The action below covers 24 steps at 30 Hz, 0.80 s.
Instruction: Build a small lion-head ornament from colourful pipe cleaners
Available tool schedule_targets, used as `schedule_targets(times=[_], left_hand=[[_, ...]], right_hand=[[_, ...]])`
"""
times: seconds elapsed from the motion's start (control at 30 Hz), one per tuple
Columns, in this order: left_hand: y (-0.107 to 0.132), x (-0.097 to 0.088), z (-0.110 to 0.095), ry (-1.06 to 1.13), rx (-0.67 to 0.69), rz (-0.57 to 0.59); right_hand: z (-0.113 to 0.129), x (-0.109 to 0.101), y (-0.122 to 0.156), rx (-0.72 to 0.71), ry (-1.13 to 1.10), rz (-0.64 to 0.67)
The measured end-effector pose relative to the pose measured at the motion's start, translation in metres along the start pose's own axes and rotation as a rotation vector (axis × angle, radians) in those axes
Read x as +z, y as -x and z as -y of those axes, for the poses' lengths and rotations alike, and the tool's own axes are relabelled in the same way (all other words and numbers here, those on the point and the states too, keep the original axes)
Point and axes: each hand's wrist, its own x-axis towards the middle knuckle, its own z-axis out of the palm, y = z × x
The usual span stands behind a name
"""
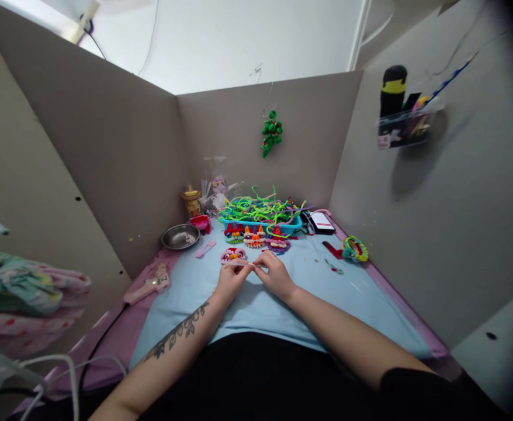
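My left hand is closed in a pinch on a thin pale strip that lies across its fingers. My right hand meets it fingertip to fingertip, also pinched; what sits between its fingers is too small to make out. Just beyond the hands lies a pink, white and red braided piece. Behind it are an orange and white braided piece, a purple one and a green one with red. A pink flat clip rests to the left.
A blue basket heaped with colourful pipe cleaners stands at the back. At left are a metal bowl and a pink glue gun with its cord. At right lie a phone, a red-handled tool and a coiled bundle.
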Motion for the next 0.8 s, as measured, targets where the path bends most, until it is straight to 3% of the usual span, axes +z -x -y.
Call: schedule_targets(times=[0.33,0.63,0.8], left_hand=[[-0.002,-0.001,0.000,0.067,0.015,-0.006],[-0.003,0.002,0.009,0.184,-0.001,0.022],[-0.003,0.002,0.014,0.093,0.012,-0.020]], right_hand=[[-0.005,0.001,-0.001,0.061,-0.095,0.098],[-0.005,0.001,-0.002,0.097,-0.058,0.041],[-0.005,0.000,-0.002,0.115,-0.054,0.033]])
